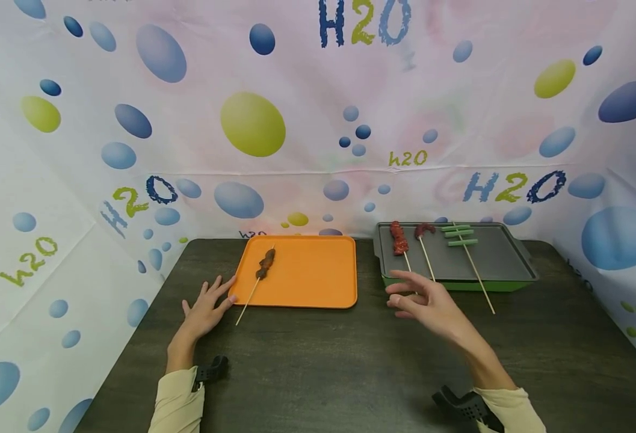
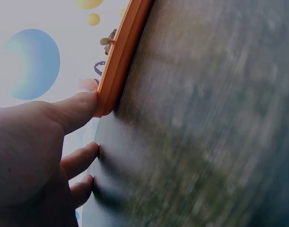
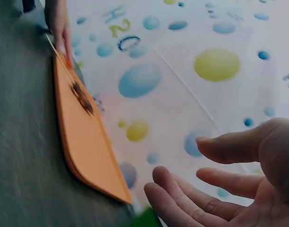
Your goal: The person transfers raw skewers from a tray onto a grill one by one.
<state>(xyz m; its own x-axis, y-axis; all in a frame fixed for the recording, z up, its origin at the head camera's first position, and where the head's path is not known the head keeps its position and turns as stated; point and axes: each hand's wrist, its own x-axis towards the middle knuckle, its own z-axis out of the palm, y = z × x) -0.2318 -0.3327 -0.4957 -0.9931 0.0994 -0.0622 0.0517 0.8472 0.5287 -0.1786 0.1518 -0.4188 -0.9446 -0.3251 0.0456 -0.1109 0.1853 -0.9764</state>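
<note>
Nearest, at the bottom of the frame, two pale sleeves come in over the dark counter, each with a black wrist mount beside its cuff. Left of centre, the left hand is spread, its thumb touching the near left corner of the orange tray; in the left wrist view two other fingertips reach to the counter's surface just beside it. Right of centre, the right hand holds nothing, fingers loosely bent and thumb apart, in front of the pan's near left corner. On the tray's left part lies the brown skewer, its bare stick sticking out past the near rim. Farther right, the grey pan, green below, bears a red skewer at its left, a curled skewer next to it and a green skewer near the middle, its stick reaching past the near edge. Behind, a white backdrop with blue and lime dots fills the upper frame.
</note>
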